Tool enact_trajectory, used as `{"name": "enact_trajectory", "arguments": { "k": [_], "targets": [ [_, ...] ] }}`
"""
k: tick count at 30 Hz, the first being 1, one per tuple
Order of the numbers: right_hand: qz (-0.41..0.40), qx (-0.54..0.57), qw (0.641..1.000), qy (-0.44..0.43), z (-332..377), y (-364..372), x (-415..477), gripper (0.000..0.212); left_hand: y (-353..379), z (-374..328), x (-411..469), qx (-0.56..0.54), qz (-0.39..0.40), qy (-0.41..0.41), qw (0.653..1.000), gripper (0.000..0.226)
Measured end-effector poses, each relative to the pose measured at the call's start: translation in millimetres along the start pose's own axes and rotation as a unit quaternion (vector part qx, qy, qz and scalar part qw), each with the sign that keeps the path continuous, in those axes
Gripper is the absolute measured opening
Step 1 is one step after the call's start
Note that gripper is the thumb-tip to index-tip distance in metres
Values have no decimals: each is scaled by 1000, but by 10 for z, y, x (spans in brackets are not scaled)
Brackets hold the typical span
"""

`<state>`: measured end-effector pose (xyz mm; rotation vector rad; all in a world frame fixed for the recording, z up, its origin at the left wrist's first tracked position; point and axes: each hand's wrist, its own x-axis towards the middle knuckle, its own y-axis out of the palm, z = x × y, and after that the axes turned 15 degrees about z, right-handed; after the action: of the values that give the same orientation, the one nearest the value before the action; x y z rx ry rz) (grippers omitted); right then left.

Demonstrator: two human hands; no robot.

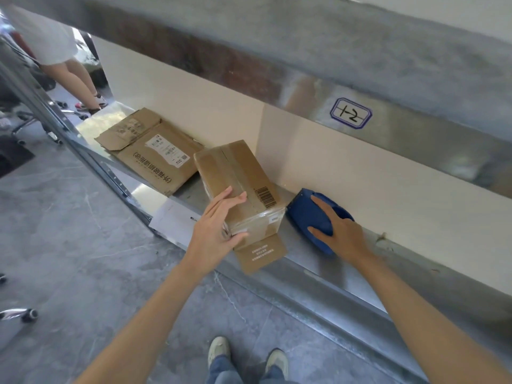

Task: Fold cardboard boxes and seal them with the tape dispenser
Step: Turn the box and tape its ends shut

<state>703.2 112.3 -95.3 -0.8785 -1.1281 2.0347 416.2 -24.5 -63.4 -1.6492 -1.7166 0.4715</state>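
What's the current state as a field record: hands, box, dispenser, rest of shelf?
left hand: grips the near corner of the folded box, fingers on top, thumb on the end face
right hand: holds the blue tape dispenser, just right of the box
folded box: on the metal shelf, tape along its top, near end flap open
flattened box: lies unfolded further left, shipping label up
tag: reads 12, on the upper beam
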Motion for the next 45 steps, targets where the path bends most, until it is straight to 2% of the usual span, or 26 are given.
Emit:
{"name": "enact_trajectory", "arguments": {
  "k": [8, 11, 15, 20, 22, 25, 30, 36, 42, 45],
  "targets": [
    [-20, 88, 996, -23, -47, 37, -6, 65, 9, -11, 0, 3, -10, -2, 1000, 75],
    [-29, 56, 998, -22, -42, 72, -11, 61, -10, -20, -3, 0, -1, -4, 1000, 75],
    [-44, -44, 998, 8, -27, 25, -16, 66, -71, -42, -6, -20, 20, -20, 999, 76],
    [-56, -63, 996, 7, 83, -137, -44, 67, -93, -66, -3, -46, 26, -35, 998, 73],
    [-74, -13, 997, -16, 240, -235, -16, 67, -87, -76, 3, -44, 17, -38, 998, 70],
    [-54, 54, 992, -104, 578, -359, 39, 75, -60, -85, 17, -31, 1, -36, 999, 66],
    [15, 51, 976, -212, 1035, -401, 157, 84, -17, -101, 32, -7, -25, -31, 999, 59],
    [-16, 113, 969, -219, 1037, -262, 322, 54, -4, -68, 36, -13, -28, -27, 999, 56],
    [7, 113, 970, -217, 1054, -311, 308, 62, 21, -112, 49, 8, -45, -28, 999, 57],
    [-13, 102, 970, -220, 1072, -290, 310, 57, 71, -163, 73, 7, -71, -33, 997, 52]
  ]
}}
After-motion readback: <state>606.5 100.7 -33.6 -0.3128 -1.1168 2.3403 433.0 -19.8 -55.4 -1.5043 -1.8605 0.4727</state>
